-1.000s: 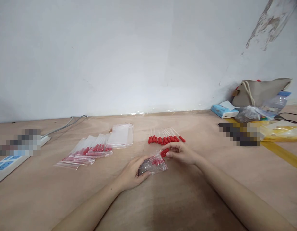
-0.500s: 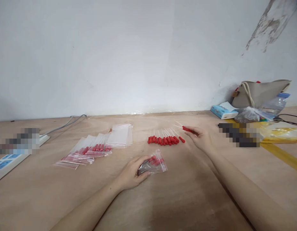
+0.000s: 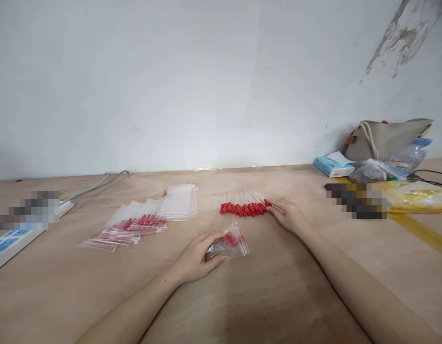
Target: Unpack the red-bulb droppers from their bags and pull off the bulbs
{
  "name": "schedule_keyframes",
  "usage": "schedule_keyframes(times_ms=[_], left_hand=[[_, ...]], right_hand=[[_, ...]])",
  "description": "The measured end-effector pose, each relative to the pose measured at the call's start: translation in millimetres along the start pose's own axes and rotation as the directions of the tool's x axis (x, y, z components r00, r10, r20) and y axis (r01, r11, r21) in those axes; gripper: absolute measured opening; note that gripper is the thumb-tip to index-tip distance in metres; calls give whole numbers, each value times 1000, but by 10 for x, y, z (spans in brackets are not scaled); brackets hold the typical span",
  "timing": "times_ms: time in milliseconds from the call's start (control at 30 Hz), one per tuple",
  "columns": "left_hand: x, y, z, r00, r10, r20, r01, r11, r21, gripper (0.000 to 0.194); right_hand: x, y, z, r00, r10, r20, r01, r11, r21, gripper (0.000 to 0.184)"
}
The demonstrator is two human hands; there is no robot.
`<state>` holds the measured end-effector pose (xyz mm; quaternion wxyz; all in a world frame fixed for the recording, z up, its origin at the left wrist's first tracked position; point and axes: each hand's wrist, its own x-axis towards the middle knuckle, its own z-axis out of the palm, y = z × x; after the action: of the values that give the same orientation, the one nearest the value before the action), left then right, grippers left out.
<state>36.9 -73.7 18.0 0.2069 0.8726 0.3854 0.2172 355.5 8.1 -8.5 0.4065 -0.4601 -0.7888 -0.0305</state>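
A small clear bag (image 3: 221, 249) is lying on the table (image 3: 206, 306) in front of the person, with red pieces (image 3: 232, 239) showing near its right end; the left hand (image 3: 202, 253) is holding the other end, its thumb and fingers clamping on the plastic, maybe because such a thin bag would be sliding about on its own; this grip is leaving the end with the red pieces sticking out free.

Just past the bag, thin clear sticks with red ends (image 3: 242, 209) are lying side by side; all the red ends are facing the person, which is probably making them easy to pick up; the right hand (image 3: 287, 215) is reaching to the last red end (image 3: 267, 203) on the right, its fingertips touching it or nearly so; I cannot tell if they are pinching it.

To the left, bags with red pieces inside (image 3: 134, 224) are overlapping in a slanting row; flat clear bags (image 3: 176, 203) are lying next to them, perhaps stacked for easy reach; farther out, a power strip (image 3: 9, 243) is sitting at the left, and a blue box (image 3: 331, 166) at the right.
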Motion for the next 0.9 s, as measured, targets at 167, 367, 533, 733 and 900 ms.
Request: schedule_keyframes(times_ms=[167, 367, 533, 733, 900], left_hand=[[-2, -4, 3, 1000, -3, 1, 3, 1000, 5, 48], [-6, -4, 2, 1000, -13, 2, 13, 1000, 4, 49], [-6, 3, -1, 1000, -17, 1, 17, 1000, 6, 49], [-3, 12, -9, 1000, -12, 4, 12, 1000, 5, 48], [-4, 6, -5, 1000, -21, 15, 21, 1000, 4, 49]], right_hand=[[7, -49, -10, 999, 36, 24, -37, 999, 13, 26], [-28, 22, 28, 961, 277, 14, -277, 957, 88, 36], [-38, 91, 73, 892, 448, 60, -450, 868, 212, 42], [-33, 88, 120, 853, 513, 98, -516, 798, 311, 38], [-45, 155, 160, 817, 573, 54, -560, 770, 306, 38]])
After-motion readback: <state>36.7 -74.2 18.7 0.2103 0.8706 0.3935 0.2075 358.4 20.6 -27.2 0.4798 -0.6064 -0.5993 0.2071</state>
